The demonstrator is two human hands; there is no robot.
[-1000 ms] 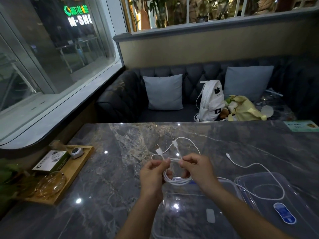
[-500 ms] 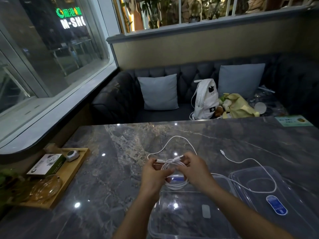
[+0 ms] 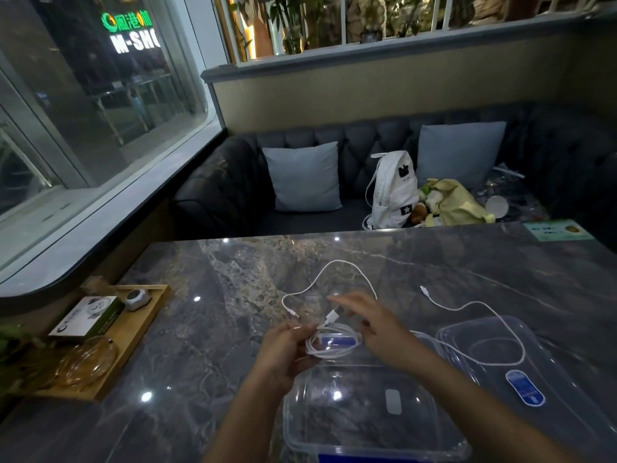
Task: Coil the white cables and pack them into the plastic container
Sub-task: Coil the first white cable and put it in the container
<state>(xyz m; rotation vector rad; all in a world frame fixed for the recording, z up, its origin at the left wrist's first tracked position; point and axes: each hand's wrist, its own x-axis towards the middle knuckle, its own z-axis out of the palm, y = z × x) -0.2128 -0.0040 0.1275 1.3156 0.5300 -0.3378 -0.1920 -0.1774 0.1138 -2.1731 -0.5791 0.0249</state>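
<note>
L hand (image 3: 283, 349): pinching cable coil (image 3: 334, 345) over container (image 3: 367, 439).
R hand (image 3: 374, 329): hovering w/ fingers spread, blurred.

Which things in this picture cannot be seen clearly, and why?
- Right hand, head view: its fingers are motion-blurred, so its grip is unclear.
- Coiled cable: the left hand covers one side of it; the number of loops is unreadable.
- Plastic container: its near edge is cut off by the frame bottom.
- Blue label on the lid: its text is too small to read.
</note>
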